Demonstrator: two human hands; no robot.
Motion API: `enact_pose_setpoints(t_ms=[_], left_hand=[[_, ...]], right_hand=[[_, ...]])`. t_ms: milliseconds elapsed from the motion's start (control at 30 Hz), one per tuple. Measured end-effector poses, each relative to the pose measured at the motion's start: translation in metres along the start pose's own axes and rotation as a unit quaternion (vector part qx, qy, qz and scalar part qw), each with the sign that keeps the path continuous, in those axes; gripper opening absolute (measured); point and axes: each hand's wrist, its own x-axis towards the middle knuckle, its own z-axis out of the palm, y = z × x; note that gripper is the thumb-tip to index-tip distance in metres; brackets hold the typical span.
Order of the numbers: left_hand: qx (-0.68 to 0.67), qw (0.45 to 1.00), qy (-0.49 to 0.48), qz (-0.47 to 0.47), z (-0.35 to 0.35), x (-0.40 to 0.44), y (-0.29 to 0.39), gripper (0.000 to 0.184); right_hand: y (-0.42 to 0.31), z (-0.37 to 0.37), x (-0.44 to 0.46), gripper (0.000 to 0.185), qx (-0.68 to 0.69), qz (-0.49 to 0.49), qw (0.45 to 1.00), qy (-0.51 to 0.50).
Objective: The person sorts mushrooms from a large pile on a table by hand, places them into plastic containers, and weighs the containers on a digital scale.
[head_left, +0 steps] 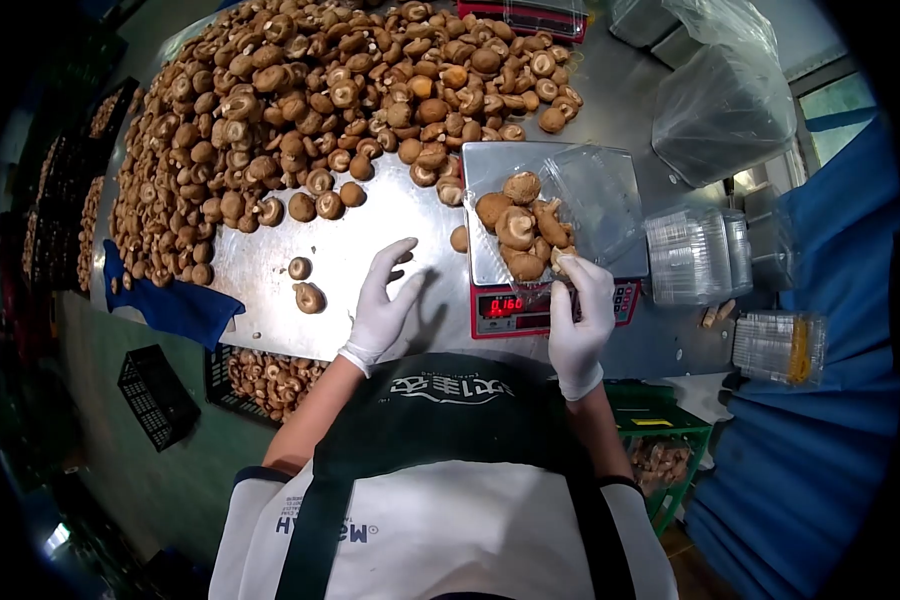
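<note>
My left hand [378, 308], in a white glove, is held over the metal table with its thumb and fingers apart and nothing in it. My right hand [582, 325], gloved too, has its fingertips closed around a small mushroom [560, 258] at the near right corner of a clear plastic box [487, 258]. Several brown mushrooms [517, 228] lie in that box, whose transparent lid [600, 195] is folded open to the right. Beneath it is a digital scale [490, 165] with a red front; its lit display [501, 307] appears to read 0.160.
A big mushroom pile [290, 90] covers the table's far left. Two loose mushrooms [310, 297] lie left of my left hand. Stacked plastic boxes [697, 255] and a bagged stack [725, 110] stand right. A blue cloth [175, 310] hangs over the left edge; a mushroom crate [270, 382] sits below.
</note>
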Motion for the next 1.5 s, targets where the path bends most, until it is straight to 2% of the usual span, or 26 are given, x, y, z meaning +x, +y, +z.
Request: enact_pose_setpoints(t_ms=[133,233,267,367,400,533,600,633,733,800,867,933,1000,1033,1067,1133,1167,1200,1233,1333,1400,1467,1500], left_hand=[[0.009,0.998,0.047,-0.049,-0.024,-0.013,-0.011,0.042],[-0.002,0.993,0.061,-0.100,-0.041,-0.036,-0.039,0.039],[-0.014,0.990,0.060,-0.129,-0.042,-0.045,-0.041,0.039],[-0.052,0.985,0.054,-0.153,-0.048,-0.070,-0.051,0.036],[-0.014,0.987,0.058,-0.151,-0.051,-0.077,-0.058,0.036],[-0.030,0.972,0.137,-0.189,-0.066,-0.093,-0.070,0.035],[-0.029,0.966,0.184,-0.180,-0.078,-0.091,-0.083,0.031],[0.000,0.965,0.212,-0.157,-0.085,-0.087,-0.085,0.031],[0.091,0.950,0.278,-0.108,-0.105,-0.067,-0.084,0.031],[0.089,0.953,0.267,-0.114,-0.115,-0.050,-0.076,0.031],[0.089,0.963,0.234,-0.099,-0.123,-0.025,-0.071,0.034],[0.126,0.966,0.219,-0.061,-0.129,0.005,-0.074,0.037],[0.203,0.955,0.218,-0.001,-0.132,0.034,-0.079,0.041],[0.154,0.965,0.212,-0.023,-0.133,0.048,-0.073,0.044],[0.178,0.965,0.190,-0.026,-0.136,0.062,-0.076,0.048],[0.299,0.945,0.133,0.006,-0.134,0.086,-0.092,0.054],[0.343,0.934,0.098,-0.010,-0.130,0.093,-0.100,0.059],[0.396,0.914,0.086,0.011,-0.128,0.099,-0.104,0.056],[0.393,0.916,0.077,-0.003,-0.129,0.104,-0.109,0.054],[0.328,0.941,0.072,-0.029,-0.134,0.109,-0.106,0.047],[0.267,0.960,0.069,-0.040,-0.133,0.097,-0.100,0.045],[0.035,0.988,0.036,-0.144,-0.131,0.085,-0.094,0.041],[-0.107,0.982,0.036,-0.151,-0.126,0.078,-0.095,0.037]], right_hand=[[-0.005,0.001,0.009,0.036,-0.012,-0.053,0.998,-0.013],[0.022,0.023,-0.002,0.021,-0.059,-0.050,0.989,-0.127],[0.023,0.026,-0.006,0.018,-0.058,-0.058,0.991,-0.104],[0.017,0.018,-0.004,0.016,-0.053,-0.038,0.989,-0.131],[0.011,0.016,0.001,0.015,-0.055,-0.035,0.989,-0.132],[-0.013,0.022,0.008,0.014,0.039,0.025,0.995,-0.089],[-0.031,0.038,0.009,0.016,0.129,0.079,0.986,-0.063],[-0.034,0.048,0.009,0.018,0.161,0.077,0.982,-0.066],[-0.044,0.093,0.018,0.021,0.145,0.019,0.980,-0.137],[-0.039,0.135,0.023,0.027,0.119,0.017,0.975,-0.188],[-0.035,0.186,0.026,0.031,0.218,0.144,0.939,-0.222],[-0.026,0.235,0.038,0.036,0.157,0.188,0.925,-0.291],[-0.022,0.281,0.045,0.042,0.095,0.085,0.952,-0.279],[-0.021,0.300,0.047,0.047,0.041,0.020,0.962,-0.268],[-0.019,0.313,0.045,0.047,-0.014,0.036,0.955,-0.294],[-0.002,0.334,0.036,0.049,-0.002,0.031,0.951,-0.307],[0.007,0.337,0.032,0.049,0.019,0.047,0.950,-0.307],[0.011,0.336,0.030,0.049,0.039,0.063,0.949,-0.306],[0.015,0.333,0.027,0.049,0.059,0.079,0.947,-0.306],[0.021,0.314,0.013,0.040,0.222,0.245,0.894,-0.303],[0.023,0.303,0.011,0.038,0.327,0.373,0.819,-0.290],[0.030,0.289,0.011,0.042,0.419,0.514,0.698,-0.270],[0.029,0.285,0.008,0.052,0.460,0.508,0.676,-0.271]])
